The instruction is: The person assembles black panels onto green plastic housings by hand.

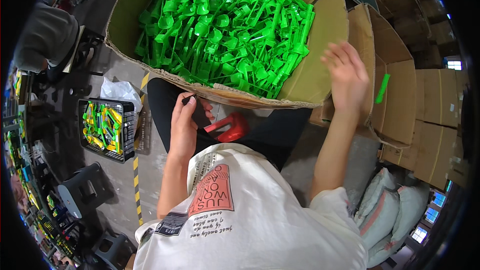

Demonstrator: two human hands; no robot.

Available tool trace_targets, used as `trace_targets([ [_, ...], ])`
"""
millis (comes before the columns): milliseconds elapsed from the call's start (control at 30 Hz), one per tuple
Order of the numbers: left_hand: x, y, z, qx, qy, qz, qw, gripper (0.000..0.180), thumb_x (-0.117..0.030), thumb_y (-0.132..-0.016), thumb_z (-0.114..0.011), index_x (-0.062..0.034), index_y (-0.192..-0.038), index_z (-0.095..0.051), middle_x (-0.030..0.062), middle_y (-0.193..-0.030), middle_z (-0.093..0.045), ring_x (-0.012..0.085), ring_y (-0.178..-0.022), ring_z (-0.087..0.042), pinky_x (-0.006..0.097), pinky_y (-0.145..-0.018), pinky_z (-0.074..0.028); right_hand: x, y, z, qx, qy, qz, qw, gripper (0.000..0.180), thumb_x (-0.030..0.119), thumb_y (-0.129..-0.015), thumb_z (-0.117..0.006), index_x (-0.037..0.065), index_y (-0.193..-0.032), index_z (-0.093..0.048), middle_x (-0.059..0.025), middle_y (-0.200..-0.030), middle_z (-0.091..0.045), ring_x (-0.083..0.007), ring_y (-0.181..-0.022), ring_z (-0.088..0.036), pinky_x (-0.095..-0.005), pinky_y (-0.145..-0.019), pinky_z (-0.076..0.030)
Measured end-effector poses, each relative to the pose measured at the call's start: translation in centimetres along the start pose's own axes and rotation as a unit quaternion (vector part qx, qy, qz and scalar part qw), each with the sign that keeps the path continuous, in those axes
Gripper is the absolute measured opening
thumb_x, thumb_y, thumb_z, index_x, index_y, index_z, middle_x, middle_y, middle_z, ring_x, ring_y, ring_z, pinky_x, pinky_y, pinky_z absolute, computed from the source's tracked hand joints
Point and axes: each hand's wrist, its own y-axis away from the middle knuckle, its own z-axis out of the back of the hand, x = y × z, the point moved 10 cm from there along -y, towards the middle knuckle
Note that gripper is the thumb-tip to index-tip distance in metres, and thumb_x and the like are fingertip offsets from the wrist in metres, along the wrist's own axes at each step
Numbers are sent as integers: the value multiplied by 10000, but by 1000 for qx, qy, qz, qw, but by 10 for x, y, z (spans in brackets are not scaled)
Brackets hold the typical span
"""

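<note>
A large open brown cardboard box [320,35], heaped with bright green moulded plastic parts [225,25], is seen resting against the seated person's lap. The left hand [184,125] is held low at the near rim of the box and is closed around a small dark tool or part [189,100], pinched between thumb and fingers; what exactly it is cannot be told. Just beside that hand, on the dark trousers, a red plastic piece [230,127] is lying. The right hand [347,77] is raised with fingers spread and nothing in it, beside the box's right flap, and a single green plastic stick [382,88] is seen against the inside of a second open brown cardboard carton [400,70] to the right, apparently in the air or just landing. To the left, on the floor, a black wire basket [107,130] is filled with yellow and green pieces. As a judgement: the loose green stick could miss or bounce off the carton wall if it has been tossed carelessly; the red piece could slide off the lap when the legs shift; and the big box, propped on the knees, could tip and spill its heap.
</note>
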Motion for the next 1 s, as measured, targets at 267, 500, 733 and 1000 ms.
trace_targets([
  [267, 8, 11, 2, 1, -22, 33, 999, 122, -70, -936, -512, 29, -966, -575, 102, -843, -630, 185, -754, -617, 298, -728, -510, -166, -141, -139, 262, 727, 94, 627, 275, 124, -811, -529, 45, -1046, -648, -212, -936, -665, -305, -875, -657, -399, -780, -522],
  [500, 3, 38, 32, -43, -17, 8, 999, 84, 39, -822, -625, -18, -860, -576, 69, -794, -650, 145, -699, -624, 277, -669, -515, -283, -165, -151, 287, 794, 273, 461, 282, 30, -712, -625, 50, -991, -590, -103, -1084, -549, -284, -1018, -550, -418, -754, -495],
  [733, 4, 37, 62, -63, 41, 20, 997, 124, -20, -817, -660, -58, -879, -559, 79, -806, -652, 168, -687, -643, 293, -613, -532, -290, -163, -156, 314, 808, 359, 346, 165, 94, -731, -624, 105, -896, -633, -51, -952, -570, -242, -1011, -534, -439, -855, -444],
  [1000, -31, 14, 40, -40, 112, 30, 992, 134, -90, -817, -694, -70, -830, -562, -13, -704, -559, 68, -559, -507, 221, -457, -409, -159, -101, -177, 351, 595, 44, 721, 255, 189, -873, -600, 55, -1081, -541, -158, -815, -619, -314, -765, -619, -392, -686, -474],
])
